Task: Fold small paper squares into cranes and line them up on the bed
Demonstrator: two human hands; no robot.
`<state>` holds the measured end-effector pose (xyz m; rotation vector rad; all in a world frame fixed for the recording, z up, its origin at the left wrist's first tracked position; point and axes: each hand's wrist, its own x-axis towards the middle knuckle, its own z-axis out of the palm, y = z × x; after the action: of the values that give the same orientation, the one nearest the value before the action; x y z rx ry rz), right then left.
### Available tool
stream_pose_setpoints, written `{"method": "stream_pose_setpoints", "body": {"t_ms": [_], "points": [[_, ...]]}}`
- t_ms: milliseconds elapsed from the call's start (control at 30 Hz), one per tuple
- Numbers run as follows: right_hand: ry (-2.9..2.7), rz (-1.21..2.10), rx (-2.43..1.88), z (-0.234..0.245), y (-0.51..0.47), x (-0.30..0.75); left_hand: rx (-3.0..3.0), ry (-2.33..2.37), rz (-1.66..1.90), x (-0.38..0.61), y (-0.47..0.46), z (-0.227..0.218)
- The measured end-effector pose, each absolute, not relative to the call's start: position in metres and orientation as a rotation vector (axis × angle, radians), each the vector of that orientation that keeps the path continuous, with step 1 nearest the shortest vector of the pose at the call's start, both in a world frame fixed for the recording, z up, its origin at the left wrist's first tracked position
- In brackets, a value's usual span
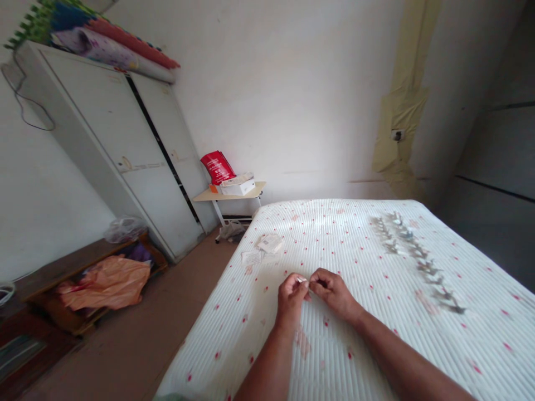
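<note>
Over the bed, my left hand [292,292] and my right hand [332,291] meet fingertip to fingertip. A small folded piece of paper [300,280], pale in colour, shows between the left thumb and fingers. My right thumb and forefinger pinch at its right side, and the fingers hide most of it. Beyond my left hand lies a loose stack of printed paper squares [270,243], with single sheets [252,257] beside it. To the right stand rows of small folded paper figures [426,266], with pointed tips like cranes.
Under my hands is a bed with a ribbed, red-dotted cover [317,234]. A small table [204,195] at the far left carries a red bag [217,167] and a white box [238,188]. Left stand a grey cabinet [104,122] and a low wooden bench [90,253].
</note>
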<state>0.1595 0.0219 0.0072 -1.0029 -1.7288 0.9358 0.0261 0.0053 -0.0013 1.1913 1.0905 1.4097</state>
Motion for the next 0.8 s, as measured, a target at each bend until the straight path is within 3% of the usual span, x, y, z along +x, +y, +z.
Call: {"method": "stream_pose_setpoints", "body": {"t_ms": [500, 800], "points": [[-1.745, 1.093, -1.002, 0.001, 0.025, 0.163, 1.138, 1.137, 1.436, 0.021, 0.011, -0.006], [-1.903, 0.957, -1.049, 0.012, 0.024, 0.170, 1.367, 1.205, 1.267, 0.020, 0.012, -0.002]]}}
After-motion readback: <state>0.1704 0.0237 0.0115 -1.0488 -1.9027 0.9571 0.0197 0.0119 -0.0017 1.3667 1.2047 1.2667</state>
